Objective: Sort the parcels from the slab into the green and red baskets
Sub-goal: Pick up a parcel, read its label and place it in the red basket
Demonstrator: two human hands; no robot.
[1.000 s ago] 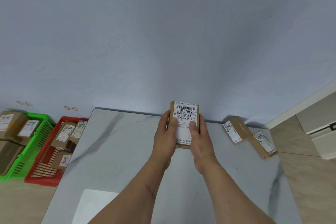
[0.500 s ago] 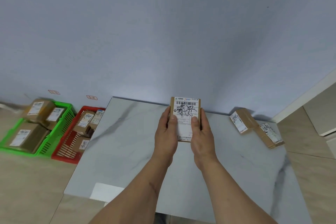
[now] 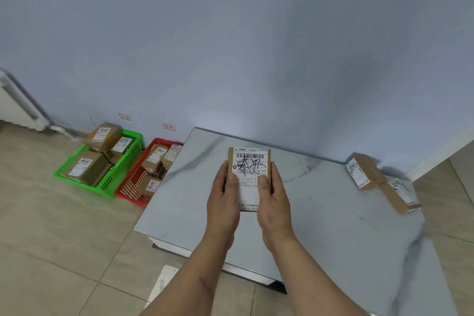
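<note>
Holding a brown cardboard parcel [image 3: 250, 174] with both hands above the grey marble slab [image 3: 320, 215], label side facing up toward the camera. Gripping its left edge with the left hand [image 3: 222, 197], thumb lying across the white label and the other fingers tucked out of sight underneath. Gripping its right edge with the right hand [image 3: 273, 200] in the same way, thumb on the label. Keeping the two hands close together but not touching, parcel clamped between them. Showing a barcode along the top of the label and bold black handwriting across its middle. Lying on the slab near its far right corner, two more parcels: one tilted parcel [image 3: 360, 172] beside the wall and a second one [image 3: 400, 195] just touching it on the near side, both with white labels. Sitting on the beige tiled floor [image 3: 59, 233] to the left of the slab, against the pale blue wall [image 3: 230, 46]: the red basket [image 3: 133, 190] just beside the slab's left edge and the green basket [image 3: 112, 179] touching the red one on its left. Carrying several labelled brown parcels in each basket, stacked above the rim in the green one. Sticking to the wall above each basket, a small red-outlined tag [image 3: 168, 127], writing too small to read.
</note>
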